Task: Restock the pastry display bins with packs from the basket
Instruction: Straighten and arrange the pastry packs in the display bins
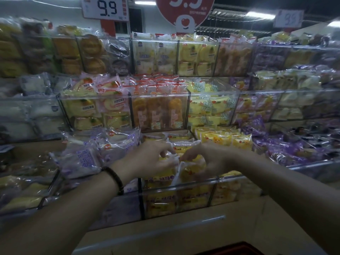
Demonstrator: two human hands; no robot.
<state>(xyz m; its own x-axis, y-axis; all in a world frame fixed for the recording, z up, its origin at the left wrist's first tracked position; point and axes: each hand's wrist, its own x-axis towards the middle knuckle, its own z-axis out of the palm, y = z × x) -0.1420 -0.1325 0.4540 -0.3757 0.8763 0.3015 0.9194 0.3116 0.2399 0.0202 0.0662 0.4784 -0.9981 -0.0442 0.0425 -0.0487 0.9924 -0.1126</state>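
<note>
The left hand (147,159) (beaded bracelet (114,179) at its wrist) and the right hand (207,162) both pinch a yellow pastry pack (187,172) with curled fingers. The pack sits atop the stock inside the front clear bin (184,187).

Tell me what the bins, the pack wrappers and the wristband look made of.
Bins: clear rigid plastic, likely acrylic; the glossy walls show the contents through.
Yellow pack wrapper: thin glossy plastic film; it crinkles, glares and is partly transparent.
Wristband on the left wrist: dark beads, possibly wood or stone; too blurred to tell.
</note>
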